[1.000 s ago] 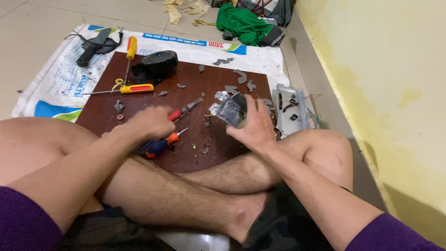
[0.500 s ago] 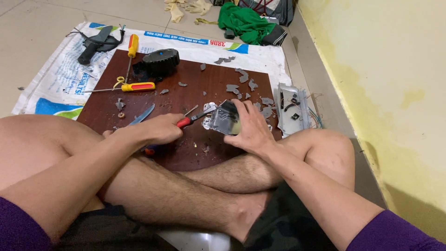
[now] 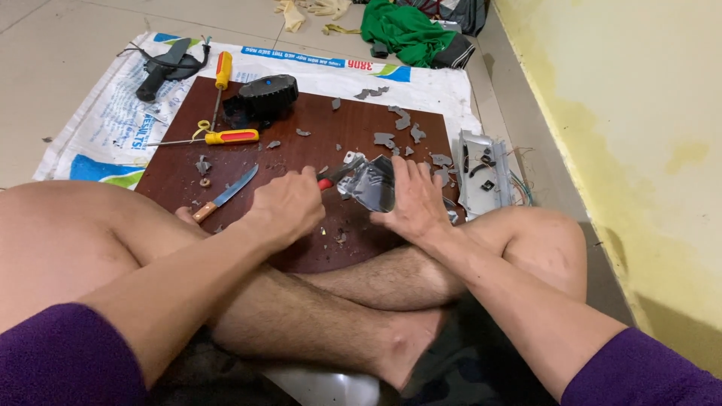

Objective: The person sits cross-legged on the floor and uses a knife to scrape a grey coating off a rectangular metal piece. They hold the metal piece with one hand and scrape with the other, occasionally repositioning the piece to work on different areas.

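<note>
Red-handled tool (image 3: 328, 182) mostly hidden
</note>
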